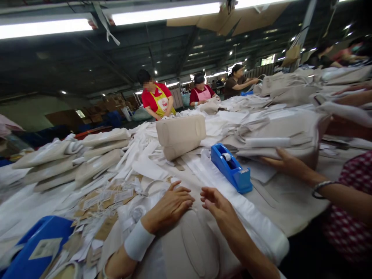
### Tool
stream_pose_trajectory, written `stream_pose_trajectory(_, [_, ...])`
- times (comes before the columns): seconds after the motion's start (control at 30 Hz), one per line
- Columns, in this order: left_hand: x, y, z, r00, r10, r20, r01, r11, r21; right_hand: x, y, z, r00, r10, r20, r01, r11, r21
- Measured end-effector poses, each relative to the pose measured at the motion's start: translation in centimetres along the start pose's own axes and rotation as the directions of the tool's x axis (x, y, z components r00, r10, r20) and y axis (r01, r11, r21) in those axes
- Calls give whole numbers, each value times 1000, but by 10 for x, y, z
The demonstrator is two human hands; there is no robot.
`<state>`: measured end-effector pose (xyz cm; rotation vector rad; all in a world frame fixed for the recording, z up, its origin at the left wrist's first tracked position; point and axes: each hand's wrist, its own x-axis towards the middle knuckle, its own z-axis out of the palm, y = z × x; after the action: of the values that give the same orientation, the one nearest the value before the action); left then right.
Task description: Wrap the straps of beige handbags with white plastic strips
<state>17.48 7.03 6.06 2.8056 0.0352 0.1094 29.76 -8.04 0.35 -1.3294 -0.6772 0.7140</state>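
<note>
A beige bag [188, 240] lies at the table's near edge, directly below my hands. My left hand [171, 203], with a white band round the wrist, rests at the bag's upper left with its fingers spread and nothing held. To the right of it, my right hand [216, 203] hovers over the bag, fingers apart and slightly curled, holding nothing. A gap separates the two hands. Beyond them stands another beige bag [181, 133]. Right of my right hand, a long stack of clear plastic sleeves [255, 221] reaches toward the front edge.
A blue tape dispenser [232, 170] stands on the right, another [37, 248] at the near left. Paper tags [107, 201] lie beside my left forearm. Stacked bags [72, 159] fill the left. A neighbour's hand [293, 164] touches bags at right. Several people work across the table.
</note>
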Motion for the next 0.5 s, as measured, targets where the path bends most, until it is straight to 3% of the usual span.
stream_pose_trajectory(0.13, [-3,4,-7,997,77,-2,-77,989,-129,-47,13,-24,994,60,91,-39,976,-215])
stream_pose_trajectory(0.27, [-4,6,-11,994,100,32,-88,959,-270,-60,11,-30,969,105,222,-33,951,-307])
stream_pose_trajectory(0.4, [-5,5,-13,997,40,70,-15,946,-324,-61,21,-22,982,75,172,-11,939,-345])
stream_pose_trajectory(0.5, [-6,3,-12,993,-27,117,63,949,-309,-67,39,-9,996,-53,72,76,926,-369])
